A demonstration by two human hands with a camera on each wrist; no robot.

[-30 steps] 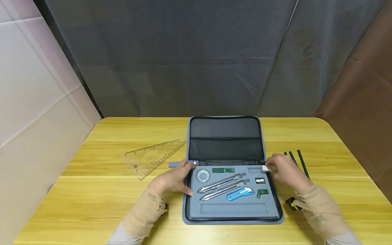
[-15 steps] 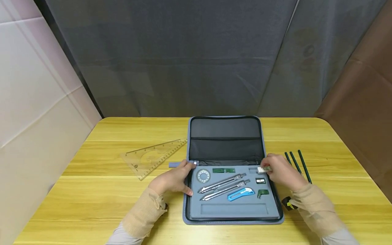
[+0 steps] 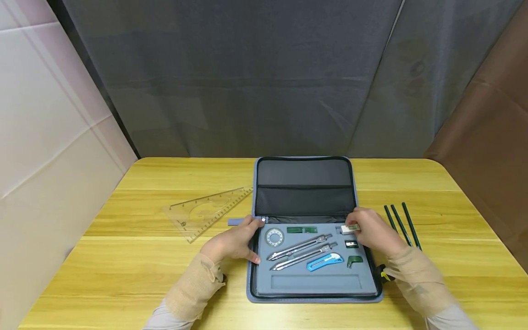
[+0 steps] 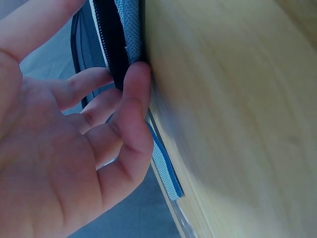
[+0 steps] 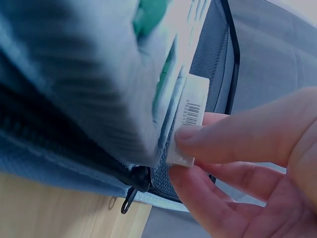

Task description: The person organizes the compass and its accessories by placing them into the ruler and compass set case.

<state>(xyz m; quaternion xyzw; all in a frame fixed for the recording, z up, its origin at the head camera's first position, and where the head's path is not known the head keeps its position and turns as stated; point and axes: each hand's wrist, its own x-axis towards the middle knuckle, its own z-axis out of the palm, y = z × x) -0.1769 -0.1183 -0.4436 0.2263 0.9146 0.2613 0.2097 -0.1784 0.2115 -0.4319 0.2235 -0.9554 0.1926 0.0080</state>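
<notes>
An unfolded zip case (image 3: 315,299) lies on the table with a grey tray of tools. My right hand (image 3: 374,231) pinches a white eraser (image 3: 349,229) over the tray's upper right slot; its barcode label shows on the eraser (image 5: 190,111) in the right wrist view, between thumb and fingers of the hand (image 5: 247,158). My left hand (image 3: 232,243) holds the case's left edge, thumb at the rim; in the left wrist view the hand (image 4: 64,148) has its fingertips against the zipped edge (image 4: 116,44). Beside the eraser sits a sharpener (image 3: 351,244).
The tray also bears a round dial (image 3: 274,237), two metal compasses (image 3: 303,256), a blue cutter (image 3: 325,261) and small green pieces (image 3: 301,229). A clear set square (image 3: 208,213) lies left of the case. Three dark pencils (image 3: 411,225) lie to its right.
My right hand has moved left with the eraser, from the case's right edge to over the tray's upper right slot. The left hand has stayed in place.
</notes>
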